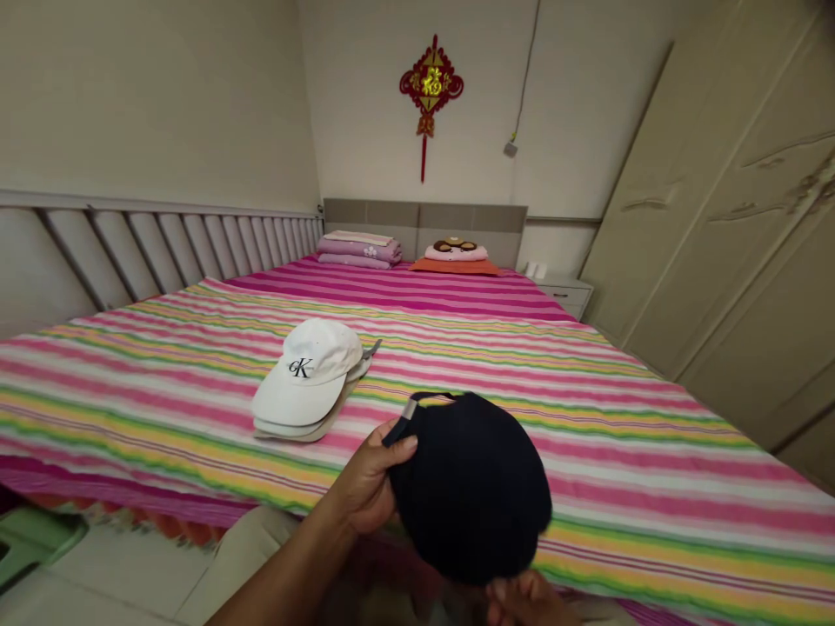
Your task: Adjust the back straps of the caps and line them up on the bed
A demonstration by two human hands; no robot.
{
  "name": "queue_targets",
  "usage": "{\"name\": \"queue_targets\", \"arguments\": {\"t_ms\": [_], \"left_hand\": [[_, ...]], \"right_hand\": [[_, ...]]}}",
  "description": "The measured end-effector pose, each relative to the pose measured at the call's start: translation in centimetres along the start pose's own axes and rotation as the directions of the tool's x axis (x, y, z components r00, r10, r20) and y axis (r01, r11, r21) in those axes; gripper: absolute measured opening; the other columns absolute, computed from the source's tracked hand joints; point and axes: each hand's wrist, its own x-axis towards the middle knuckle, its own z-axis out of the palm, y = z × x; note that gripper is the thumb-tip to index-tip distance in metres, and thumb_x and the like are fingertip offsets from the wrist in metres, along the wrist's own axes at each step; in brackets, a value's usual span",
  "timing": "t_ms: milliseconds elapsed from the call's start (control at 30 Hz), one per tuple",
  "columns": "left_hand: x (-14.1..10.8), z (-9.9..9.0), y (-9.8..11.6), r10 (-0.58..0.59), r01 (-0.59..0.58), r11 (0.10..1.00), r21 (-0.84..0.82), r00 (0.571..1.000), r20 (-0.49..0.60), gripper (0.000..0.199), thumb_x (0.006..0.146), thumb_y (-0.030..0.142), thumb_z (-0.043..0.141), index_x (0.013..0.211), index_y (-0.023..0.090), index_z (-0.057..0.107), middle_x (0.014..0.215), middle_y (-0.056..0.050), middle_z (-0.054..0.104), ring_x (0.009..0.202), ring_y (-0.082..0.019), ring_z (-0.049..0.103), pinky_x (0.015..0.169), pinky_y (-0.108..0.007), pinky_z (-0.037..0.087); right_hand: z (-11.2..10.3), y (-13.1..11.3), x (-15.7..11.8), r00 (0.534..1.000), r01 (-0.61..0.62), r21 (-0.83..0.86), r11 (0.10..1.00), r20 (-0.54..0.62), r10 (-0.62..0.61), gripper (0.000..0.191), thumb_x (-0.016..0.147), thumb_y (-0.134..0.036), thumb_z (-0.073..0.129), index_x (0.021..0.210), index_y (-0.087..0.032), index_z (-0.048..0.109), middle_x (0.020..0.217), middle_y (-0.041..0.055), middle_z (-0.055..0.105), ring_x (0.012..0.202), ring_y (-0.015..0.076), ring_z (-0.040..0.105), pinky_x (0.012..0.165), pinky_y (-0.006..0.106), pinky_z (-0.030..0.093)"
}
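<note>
I have my left hand point(375, 478) clamped on the dark navy baseball cap point(473, 487), held above the near side of the striped sheet point(665, 469). Its strap end points up-left, its long axis slanting toward lower right. My right hand point(528, 600) has fingers bunched at the lower edge; whether they grip, I cannot tell.

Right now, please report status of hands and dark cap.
Left hand holding dark cap by its edge. Right hand at cap's lower edge, grip unclear. Stacked caps on striped cloth, to the left, not in the way.
</note>
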Motion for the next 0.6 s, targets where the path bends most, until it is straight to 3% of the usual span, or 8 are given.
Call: {"name": "queue_targets", "arguments": {"t_ms": [100,167,233,300,367,433,500,600], "left_hand": [[-1.5,-0.3,0.6,-0.088,0.087,0.993,0.078,0.996,0.008,0.026,0.052,0.013,0.073,0.077,0.016,0.066,0.064,0.000,0.066,0.058,-0.011,0.060,0.058,-0.019,0.046],[-2.0,-0.3,0.8,-0.136,0.130,0.977,0.169,0.990,0.023,0.021,0.049,0.016,0.074,0.068,0.013,0.066,0.056,0.000,0.061,0.049,-0.007,0.053,0.049,-0.016,0.040],[-2.2,-0.2,0.8,-0.184,0.164,0.951,0.262,0.981,0.055,0.019,0.049,0.020,0.074,0.063,0.012,0.065,0.050,0.001,0.055,0.044,-0.005,0.045,0.043,-0.015,0.032],[-2.3,-0.3,0.6,-0.199,0.170,0.931,0.325,0.978,0.059,0.020,0.049,0.023,0.074,0.062,0.011,0.064,0.047,0.003,0.051,0.041,-0.004,0.040,0.041,-0.015,0.028],[-2.3,-0.5,0.5,-0.189,0.160,0.915,0.371,0.981,0.044,0.021,0.048,0.025,0.074,0.061,0.012,0.064,0.046,0.003,0.049,0.041,-0.004,0.038,0.041,-0.016,0.026],[-2.5,-0.8,0.4,-0.152,0.132,0.912,0.388,0.988,0.021,0.023,0.046,0.026,0.075,0.060,0.012,0.063,0.046,0.003,0.050,0.041,-0.005,0.039,0.042,-0.017,0.026],[-2.6,-1.2,0.3,-0.121,0.105,0.923,0.369,0.992,0.022,0.025,0.046,0.029,0.076,0.060,0.012,0.063,0.048,0.001,0.053,0.043,-0.007,0.043,0.044,-0.018,0.029],[-2.8,-1.8,-0.1,-0.133,0.102,0.945,0.309,0.988,0.080,0.027,0.050,0.032,0.075,0.064,0.012,0.065,0.053,-0.001,0.057,0.047,-0.009,0.049,0.047,-0.019,0.034]], "right_hand": [[-1.2,-5.4,-0.6,0.989,0.106,0.002,0.994,-0.104,-0.105,0.030,0.064,-0.051,0.062,0.056,-0.022,0.060,0.047,-0.0021,0.052,0.043,0.0117,0.042,0.042,0.024,0.033],[-0.6,-9.4,-1.3,0.938,0.268,-0.044,0.962,-0.215,-0.271,0.022,0.071,-0.043,0.060,0.065,-0.022,0.061,0.053,-0.0022,0.054,0.051,0.0126,0.044,0.051,0.024,0.038],[1.1,-12.5,-2.1,0.901,0.381,-0.136,0.914,-0.164,-0.400,0.024,0.073,-0.043,0.057,0.071,-0.020,0.064,0.066,0.0029,0.060,0.065,0.0172,0.050,0.063,0.027,0.041],[3.4,-14.5,-2.7,0.905,0.413,-0.176,0.894,-0.030,-0.424,0.030,0.074,-0.045,0.055,0.086,-0.020,0.065,0.085,0.0072,0.064,0.083,0.0217,0.053,0.076,0.030,0.040],[5.6,-15.3,-2.9,0.907,0.417,-0.152,0.896,0.136,-0.399,0.034,0.077,-0.048,0.050,0.087,-0.019,0.064,0.083,0.0061,0.063,0.079,0.0200,0.054,0.071,0.028,0.041],[7.3,-15.1,-2.6,0.903,0.372,-0.077,0.925,0.260,-0.341,0.037,0.078,-0.051,0.046,0.072,-0.017,0.061,0.065,0.0017,0.057,0.055,0.0135,0.049,0.051,0.024,0.039],[8.2,-14.6,-2.1,0.902,0.313,0.011,0.950,0.309,-0.301,0.039,0.077,-0.052,0.048,0.061,-0.017,0.052,0.051,-0.0029,0.048,0.041,0.0083,0.038,0.040,0.021,0.028],[8.8,-13.8,-1.4,0.906,0.280,0.112,0.954,0.297,-0.301,0.036,0.074,-0.047,0.055,0.056,-0.018,0.046,0.043,-0.0055,0.043,0.038,0.0068,0.033,0.039,0.020,0.024]]}}
